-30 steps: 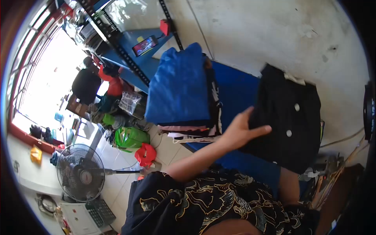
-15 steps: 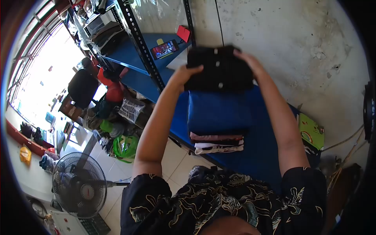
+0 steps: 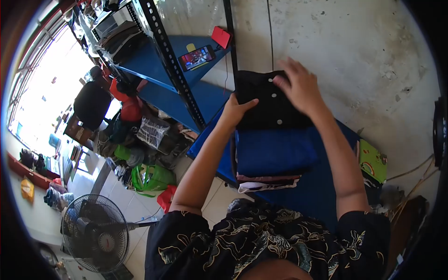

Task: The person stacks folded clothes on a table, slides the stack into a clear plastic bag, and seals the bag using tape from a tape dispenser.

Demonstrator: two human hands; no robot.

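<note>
Right hand (image 3: 302,91) leaving side edge, fingers spreading apart at 1 o'clock over folded black white-buttoned cloth garment (image 3: 263,109); left hand (image 3: 235,111) clamping its 9 o'clock edge. Garment lying at 12 o'clock end of folded blue cloth (image 3: 275,151).

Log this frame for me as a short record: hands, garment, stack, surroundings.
left hand: at the black garment's left edge, thumb on top, other fingers partly hidden
right hand: over the upper right part, fingers spread, blurred; contact unclear
black garment: folded, three pale buttons showing
stack: blue cloth above pink and white folded cloths
support: blue surface beside a wall
shelf: phone, screen lit; red object
floor side: standing fan, green bag
</note>
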